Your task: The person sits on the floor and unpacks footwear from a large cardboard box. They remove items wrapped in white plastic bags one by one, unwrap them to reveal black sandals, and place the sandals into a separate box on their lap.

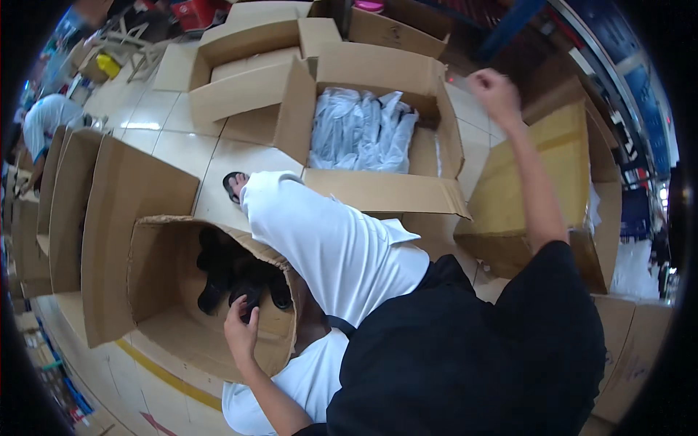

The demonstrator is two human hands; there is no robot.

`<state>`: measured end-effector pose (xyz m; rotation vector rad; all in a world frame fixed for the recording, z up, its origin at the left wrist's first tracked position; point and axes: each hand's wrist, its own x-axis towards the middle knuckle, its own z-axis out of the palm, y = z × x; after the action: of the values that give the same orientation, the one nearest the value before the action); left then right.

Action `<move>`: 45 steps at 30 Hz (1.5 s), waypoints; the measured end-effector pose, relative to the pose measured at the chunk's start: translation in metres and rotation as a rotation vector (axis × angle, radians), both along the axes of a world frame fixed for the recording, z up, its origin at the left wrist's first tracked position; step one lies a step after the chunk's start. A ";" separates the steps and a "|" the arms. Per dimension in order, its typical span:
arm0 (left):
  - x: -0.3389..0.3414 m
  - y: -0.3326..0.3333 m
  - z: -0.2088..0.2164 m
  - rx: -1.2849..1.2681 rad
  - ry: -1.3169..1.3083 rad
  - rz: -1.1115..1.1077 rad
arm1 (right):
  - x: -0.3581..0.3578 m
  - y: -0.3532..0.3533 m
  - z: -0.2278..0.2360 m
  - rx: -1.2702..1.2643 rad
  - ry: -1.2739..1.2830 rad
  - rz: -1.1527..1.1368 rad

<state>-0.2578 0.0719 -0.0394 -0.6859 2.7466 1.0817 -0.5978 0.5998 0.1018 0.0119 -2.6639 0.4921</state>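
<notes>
My left hand (241,333) reaches into an open cardboard box (160,287) on the left. Its thumb and fingertips close round the near end of a black object (245,289), shoe-like in shape, though I cannot be sure of its kind. Several more black objects (212,291) lie beside it, dim in the box's shadow. My right hand (496,93) is raised at the upper right, fingers curled, slightly blurred, with nothing visible in it. Nearest to it is a larger open box (385,70) holding several pale plastic-wrapped bundles (363,131).
My white-trousered leg (327,229) stretches between the two boxes. A tall yellowish carton (538,174) stands at the right. Another open box (251,51) lies beyond, and upright cardboard flaps (134,189) rise on the left. A person (52,120) bends over at the far left.
</notes>
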 end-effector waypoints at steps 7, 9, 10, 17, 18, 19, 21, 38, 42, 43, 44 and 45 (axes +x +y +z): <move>0.032 0.002 -0.025 -0.044 -0.042 0.100 | -0.046 -0.090 -0.288 -0.164 -0.785 -0.409; 0.034 0.003 -0.031 -0.011 -0.049 0.127 | -0.043 -0.096 -0.316 -0.310 -0.798 -0.505; 0.035 0.005 -0.032 -0.004 -0.068 0.137 | -0.039 -0.100 -0.328 -0.380 -0.812 -0.556; 0.030 0.017 -0.046 0.071 -0.164 0.159 | -0.056 -0.132 -0.291 -0.313 -0.867 -0.698; 0.027 0.017 -0.047 0.071 -0.168 0.151 | -0.058 -0.132 -0.292 -0.283 -0.884 -0.691; 0.024 0.018 -0.049 0.071 -0.172 0.143 | -0.059 -0.132 -0.292 -0.252 -0.899 -0.682; 0.020 0.018 -0.052 0.085 -0.186 0.143 | -0.066 -0.126 -0.299 -0.254 -0.932 -0.642; 0.046 0.009 -0.076 0.161 -0.177 0.261 | -0.067 -0.126 -0.295 -0.280 -0.811 -0.640; 0.041 -0.002 -0.062 0.153 -0.114 0.294 | -0.053 -0.112 -0.292 -0.304 -0.677 -0.645; 0.040 -0.005 -0.057 0.137 -0.096 0.300 | -0.050 -0.109 -0.289 -0.341 -0.628 -0.649; 0.038 -0.008 -0.055 0.112 -0.068 0.302 | -0.050 -0.096 -0.289 -0.404 -0.560 -0.632; 0.036 -0.011 -0.053 0.088 -0.039 0.299 | -0.048 -0.082 -0.288 -0.468 -0.492 -0.618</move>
<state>-0.2218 0.0614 -0.0928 -1.1187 2.6014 1.2191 -0.6462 0.5178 -0.1867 -1.1593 -2.7121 0.9717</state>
